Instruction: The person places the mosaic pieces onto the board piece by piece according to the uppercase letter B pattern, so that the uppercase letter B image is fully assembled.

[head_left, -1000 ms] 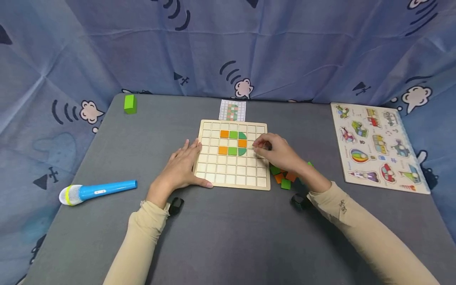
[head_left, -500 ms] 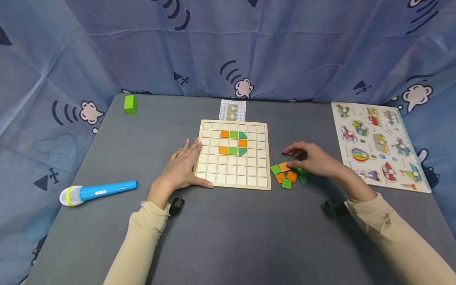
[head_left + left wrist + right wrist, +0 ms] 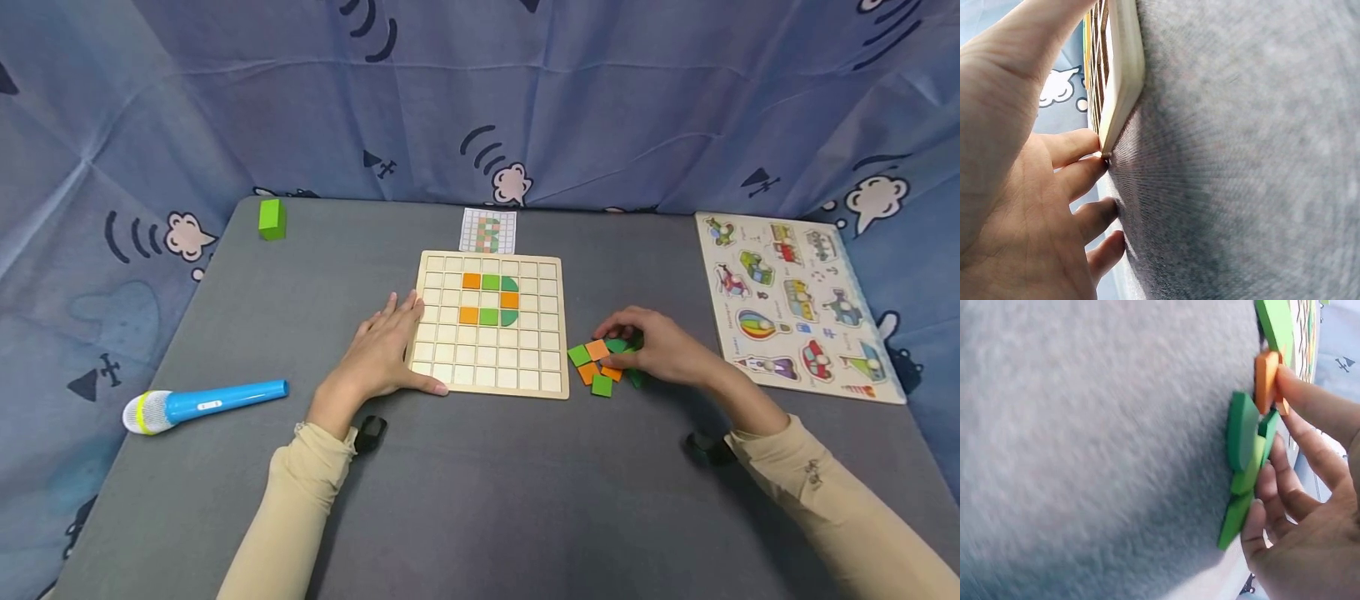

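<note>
A wooden grid board (image 3: 486, 357) lies mid-table, holding orange squares, green squares and two dark green quarter-round pieces. My left hand (image 3: 378, 354) rests with spread fingers along its left edge, thumb at the near corner; the left wrist view has the fingertips against the board's rim (image 3: 1124, 81). Right of the board is a pile of loose green and orange pieces (image 3: 602, 385). Over that pile my right hand (image 3: 660, 346) has its fingertips among the pieces. In the right wrist view the fingers touch an orange piece (image 3: 1266, 381) beside green ones; whether one is gripped, I cannot tell.
A small patterned card (image 3: 487, 231) lies behind the board. At the back left stands a green block (image 3: 272, 220), and a blue toy microphone (image 3: 225, 400) lies at the left. A picture puzzle board (image 3: 802, 308) is on the right side. A patterned cloth hangs behind the table.
My right hand has moved right, from the grid board to the loose pieces, and its fingers have come down among them. The left hand has stayed at the board's edge.
</note>
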Motion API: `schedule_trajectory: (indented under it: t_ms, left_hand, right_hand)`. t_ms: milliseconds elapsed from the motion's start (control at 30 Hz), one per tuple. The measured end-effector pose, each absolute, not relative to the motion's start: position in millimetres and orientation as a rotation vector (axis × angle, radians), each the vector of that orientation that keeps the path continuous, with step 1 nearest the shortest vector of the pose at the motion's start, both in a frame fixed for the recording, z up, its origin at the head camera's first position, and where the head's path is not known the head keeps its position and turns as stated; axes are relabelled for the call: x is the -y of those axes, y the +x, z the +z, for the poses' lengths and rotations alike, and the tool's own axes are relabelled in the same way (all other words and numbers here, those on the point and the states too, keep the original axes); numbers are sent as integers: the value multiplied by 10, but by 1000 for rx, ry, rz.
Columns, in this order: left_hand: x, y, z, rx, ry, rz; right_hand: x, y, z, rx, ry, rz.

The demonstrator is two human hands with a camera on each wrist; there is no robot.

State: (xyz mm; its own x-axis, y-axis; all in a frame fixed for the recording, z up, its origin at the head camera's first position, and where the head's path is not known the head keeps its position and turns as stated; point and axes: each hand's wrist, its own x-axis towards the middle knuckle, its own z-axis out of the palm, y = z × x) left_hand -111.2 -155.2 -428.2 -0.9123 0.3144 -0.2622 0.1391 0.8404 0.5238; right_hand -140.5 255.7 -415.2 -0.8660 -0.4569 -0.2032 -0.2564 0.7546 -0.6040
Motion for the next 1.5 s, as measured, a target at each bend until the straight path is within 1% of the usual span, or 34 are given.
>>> schedule_trajectory:
  t_ms: [267,1200,1500]
  left_hand:
    - [1558,-1129,-4293,-2686,343,710]
    - [1545,-1111,-4285,-2681,339,723]
    - [1553,-1118,-4298,-2684,339,723]
  right_hand:
    - [-2516,-1397,-4156,-2617,-581,-935]
    - [-2283,-1408,-4189,-2572,-583,-878]
    - [-2209,-1473,-4120,-2562,-501,-1015]
